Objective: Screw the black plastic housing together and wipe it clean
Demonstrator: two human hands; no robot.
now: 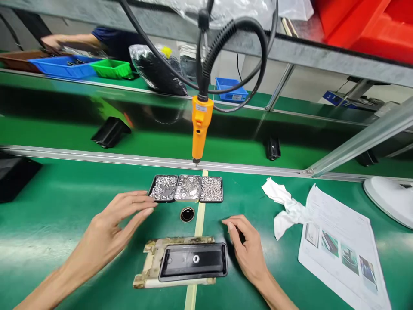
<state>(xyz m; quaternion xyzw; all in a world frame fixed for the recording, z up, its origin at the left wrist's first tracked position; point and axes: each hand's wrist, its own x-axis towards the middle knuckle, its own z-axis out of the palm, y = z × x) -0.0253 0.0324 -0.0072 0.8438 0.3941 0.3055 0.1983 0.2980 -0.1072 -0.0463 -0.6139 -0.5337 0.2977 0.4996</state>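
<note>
From the head camera, the left hand [111, 228] hovers flat over the green bench, fingers spread wide and holding nothing, its fingertips just short of the nearest of three screw trays [186, 188] at twelve o'clock. The right hand [247, 249] rests with fingers loosely curled and empty, just beside the three o'clock end of the black housing [192, 261]. That housing lies in a worn jig [151, 267] at six o'clock. An orange screwdriver [199, 129] hangs above the trays.
</note>
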